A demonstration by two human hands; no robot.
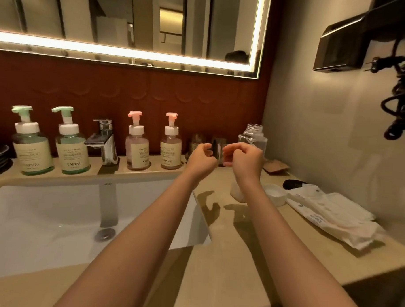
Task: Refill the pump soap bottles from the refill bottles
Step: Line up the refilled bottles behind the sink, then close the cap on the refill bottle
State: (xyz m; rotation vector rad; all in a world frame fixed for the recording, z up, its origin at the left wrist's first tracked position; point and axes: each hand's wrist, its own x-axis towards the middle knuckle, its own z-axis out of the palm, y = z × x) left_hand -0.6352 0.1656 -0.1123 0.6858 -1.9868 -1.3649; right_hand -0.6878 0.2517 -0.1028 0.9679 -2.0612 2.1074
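Four pump soap bottles stand along the ledge behind the sink: two green-topped ones (pixel 33 147) (pixel 72 146) left of the faucet and two pink-topped ones (pixel 138 146) (pixel 170 147) right of it. At the back right corner stands a clear bottle (pixel 252 136) with its top off, and it looks empty. A white cap (pixel 274 193) lies on the counter, and a small white object (pixel 238 192) shows partly behind my right wrist. My left hand (pixel 201 159) and my right hand (pixel 245 160) hover side by side above the counter, fingers loosely curled, holding nothing.
The chrome faucet (pixel 104 140) rises over the white sink (pixel 57 217). Two glasses (pixel 197 141) (pixel 220 144) stand behind my hands. White packets (pixel 332 213) and a dark object (pixel 292 184) lie at the right. A wall-mounted holder with a coiled cord (pixel 401 98) hangs above.
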